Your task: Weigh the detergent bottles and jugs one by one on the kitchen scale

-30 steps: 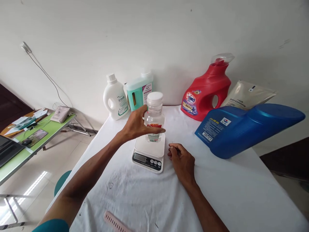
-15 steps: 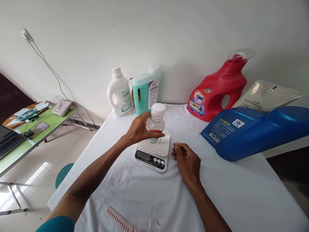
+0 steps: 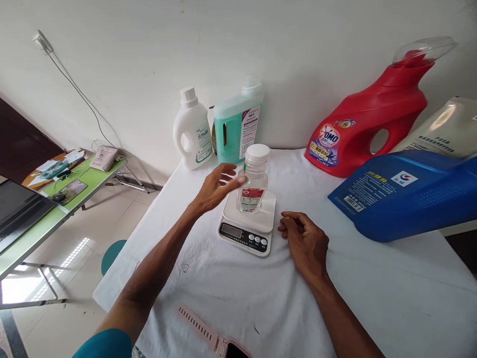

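Bottle (image 3: 254, 179), red label unreadable, on scale (image 3: 247, 223); left hand (image 3: 216, 186) open beside it, empty.

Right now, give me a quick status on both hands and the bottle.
Left hand open beside clear bottle. Bottle upright on scale. Right hand curled, empty, on white cloth.

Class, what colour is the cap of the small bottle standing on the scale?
White; the cap shows clearly in the head view, above the clear bottle.
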The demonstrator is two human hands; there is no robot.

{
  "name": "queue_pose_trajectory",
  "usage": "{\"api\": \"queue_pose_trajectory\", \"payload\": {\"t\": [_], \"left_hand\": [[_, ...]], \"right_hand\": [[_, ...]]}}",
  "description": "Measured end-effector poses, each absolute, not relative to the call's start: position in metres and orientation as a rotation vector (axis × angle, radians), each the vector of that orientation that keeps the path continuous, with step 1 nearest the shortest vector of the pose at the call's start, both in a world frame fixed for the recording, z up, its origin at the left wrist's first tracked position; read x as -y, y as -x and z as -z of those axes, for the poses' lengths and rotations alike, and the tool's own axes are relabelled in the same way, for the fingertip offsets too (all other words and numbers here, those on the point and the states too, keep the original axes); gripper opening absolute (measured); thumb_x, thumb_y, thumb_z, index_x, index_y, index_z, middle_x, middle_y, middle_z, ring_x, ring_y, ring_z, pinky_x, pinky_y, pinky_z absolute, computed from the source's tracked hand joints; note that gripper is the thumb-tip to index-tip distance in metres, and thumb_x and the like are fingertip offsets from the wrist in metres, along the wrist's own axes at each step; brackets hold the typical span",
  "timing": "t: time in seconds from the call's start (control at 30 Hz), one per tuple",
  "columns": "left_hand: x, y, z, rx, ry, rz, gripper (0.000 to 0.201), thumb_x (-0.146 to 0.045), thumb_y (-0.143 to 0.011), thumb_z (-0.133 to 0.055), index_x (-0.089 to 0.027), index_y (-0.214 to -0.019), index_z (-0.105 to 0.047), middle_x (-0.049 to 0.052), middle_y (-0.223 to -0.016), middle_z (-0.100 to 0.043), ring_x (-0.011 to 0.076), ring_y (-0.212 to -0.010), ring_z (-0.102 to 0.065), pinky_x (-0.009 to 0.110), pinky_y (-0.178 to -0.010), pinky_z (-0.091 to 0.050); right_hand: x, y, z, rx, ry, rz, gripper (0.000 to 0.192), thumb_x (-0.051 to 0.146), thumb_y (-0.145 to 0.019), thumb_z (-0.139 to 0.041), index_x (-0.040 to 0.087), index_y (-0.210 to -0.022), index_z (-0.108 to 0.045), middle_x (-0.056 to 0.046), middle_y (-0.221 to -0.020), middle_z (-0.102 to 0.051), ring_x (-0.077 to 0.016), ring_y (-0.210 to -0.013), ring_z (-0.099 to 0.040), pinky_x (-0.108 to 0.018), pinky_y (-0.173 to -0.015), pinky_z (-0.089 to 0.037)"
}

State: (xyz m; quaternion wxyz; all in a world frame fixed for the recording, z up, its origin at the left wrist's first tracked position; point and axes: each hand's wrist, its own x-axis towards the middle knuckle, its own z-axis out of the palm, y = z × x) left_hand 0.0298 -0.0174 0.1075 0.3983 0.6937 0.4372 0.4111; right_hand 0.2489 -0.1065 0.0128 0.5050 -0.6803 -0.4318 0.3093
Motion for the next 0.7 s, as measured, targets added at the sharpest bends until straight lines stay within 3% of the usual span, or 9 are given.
{"api": "queue_pose_trajectory", "payload": {"t": [0.07,0.2,0.33,0.7], "left_hand": [[0.014,-0.022,-0.086,-1.108,-1.513,-1.170,0.061,-0.074,-0.089,-0.059,-0.016,-0.105,-0.068,0.010,-0.104,-0.070,0.0199,-0.092,-0.067,0.034,-0.081,-0.054],[0.010,-0.012,-0.036,-1.188,-1.184,-1.297,0.062,-0.077,-0.085,-0.063,-0.015,-0.087,-0.065,0.004,-0.079,-0.061,0.0130,-0.068,-0.060,0.028,-0.064,-0.051],[0.010,-0.008,-0.015,-1.169,-1.242,-1.297,0.059,-0.074,-0.086,-0.065,-0.015,-0.083,-0.064,0.002,-0.074,-0.060,0.0113,-0.063,-0.057,0.027,-0.060,-0.050],[0.007,-0.008,-0.013,-1.188,-1.332,-1.266,0.063,-0.079,-0.089,-0.057,-0.017,-0.080,-0.064,0.003,-0.073,-0.061,0.0118,-0.061,-0.057,0.027,-0.056,-0.049]], "right_hand": [[0.106,-0.250,-0.011,1.046,1.639,-0.735,0.044,0.052,-0.077,-0.057,0.018,-0.098,-0.074,-0.007,-0.077,-0.073,-0.0213,-0.066,-0.068,-0.031,-0.065,-0.056],[0.105,-0.251,-0.009,1.051,1.632,-0.720,0.044,0.053,-0.078,-0.056,0.018,-0.098,-0.074,-0.007,-0.078,-0.073,-0.0203,-0.063,-0.066,-0.031,-0.060,-0.055],[0.105,-0.251,-0.008,1.064,1.633,-0.708,0.040,0.051,-0.081,-0.058,0.019,-0.098,-0.074,-0.007,-0.079,-0.074,-0.0195,-0.063,-0.066,-0.030,-0.059,-0.055],[0.105,-0.250,-0.005,1.077,1.653,-0.677,0.035,0.048,-0.082,-0.058,0.022,-0.098,-0.075,-0.004,-0.078,-0.074,-0.0188,-0.063,-0.065,-0.033,-0.066,-0.056]]}}
